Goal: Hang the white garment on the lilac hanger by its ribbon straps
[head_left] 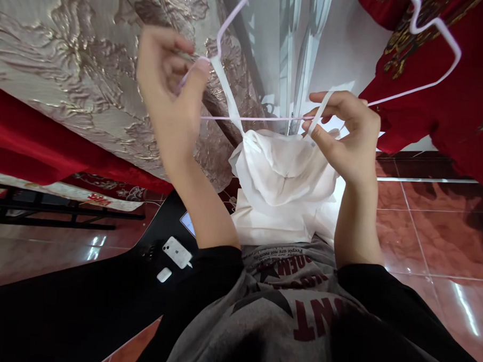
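A pale pink clothes hanger (pixel 260 119) stretches across between my hands, its top beyond the upper edge. A white garment with thin straps (pixel 289 178) hangs below its bottom bar, reaching down toward my lap. My left hand (pixel 171 87), a little blurred, closes on the hanger's left corner, with the thumb against the left strap (pixel 227 92) where it loops over the hanger. On the other side, my right hand (pixel 347 135) pinches the bottom bar between thumb and fingers. The right strap (pixel 322 111) lies across those fingers.
Beige embossed fabric (pixel 79 51) hangs close at left, and red garments (pixel 440 104) hang at right. A black bench (pixel 101 281) holds a phone (pixel 177 252) and a small white case (pixel 164 275). Red tiles (pixel 435 237) cover the floor.
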A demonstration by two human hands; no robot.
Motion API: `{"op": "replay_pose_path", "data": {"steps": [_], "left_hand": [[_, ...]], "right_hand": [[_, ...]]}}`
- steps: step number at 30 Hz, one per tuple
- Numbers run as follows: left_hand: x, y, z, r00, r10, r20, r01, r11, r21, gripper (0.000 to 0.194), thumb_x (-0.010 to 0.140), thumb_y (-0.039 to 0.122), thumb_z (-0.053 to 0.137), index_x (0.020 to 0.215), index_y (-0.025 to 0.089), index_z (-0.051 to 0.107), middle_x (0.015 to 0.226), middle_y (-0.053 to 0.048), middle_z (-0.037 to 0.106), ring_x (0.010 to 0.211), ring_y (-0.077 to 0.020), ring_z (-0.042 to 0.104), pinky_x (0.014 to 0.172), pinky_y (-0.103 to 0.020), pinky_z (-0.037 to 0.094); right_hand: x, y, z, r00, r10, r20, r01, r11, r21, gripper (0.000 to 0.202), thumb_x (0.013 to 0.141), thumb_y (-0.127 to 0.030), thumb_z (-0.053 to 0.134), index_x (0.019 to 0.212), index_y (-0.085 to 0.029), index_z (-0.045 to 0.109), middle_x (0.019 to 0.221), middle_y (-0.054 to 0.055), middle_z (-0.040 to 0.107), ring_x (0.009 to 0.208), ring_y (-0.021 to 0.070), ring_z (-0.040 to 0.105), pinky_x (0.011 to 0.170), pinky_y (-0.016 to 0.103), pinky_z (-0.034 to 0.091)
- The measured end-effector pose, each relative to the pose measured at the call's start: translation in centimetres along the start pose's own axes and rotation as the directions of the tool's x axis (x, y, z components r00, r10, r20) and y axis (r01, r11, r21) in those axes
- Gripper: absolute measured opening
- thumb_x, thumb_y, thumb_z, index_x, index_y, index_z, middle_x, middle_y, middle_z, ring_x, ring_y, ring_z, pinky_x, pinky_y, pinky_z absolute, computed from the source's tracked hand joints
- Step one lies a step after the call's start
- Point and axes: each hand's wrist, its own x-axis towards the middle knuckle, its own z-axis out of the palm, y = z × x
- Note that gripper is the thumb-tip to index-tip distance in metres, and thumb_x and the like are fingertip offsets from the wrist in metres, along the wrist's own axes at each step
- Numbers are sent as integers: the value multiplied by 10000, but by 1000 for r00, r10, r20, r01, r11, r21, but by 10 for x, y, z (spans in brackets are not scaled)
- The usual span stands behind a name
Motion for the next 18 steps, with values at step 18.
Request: {"op": "replay_pose_path", "data": {"steps": [18], "left_hand": [[-46, -45, 21, 981, 192, -13, -192, 973, -126, 352, 1144, 306, 228, 890, 232, 461, 777, -13, 661, 739, -166, 694, 743, -287, 553]], "right_hand": [[10, 46, -87, 861, -65, -504, 140, 984, 111, 217, 753, -308, 803, 965, -334, 764, 955, -76, 690, 897, 78, 652, 826, 262, 543]]}}
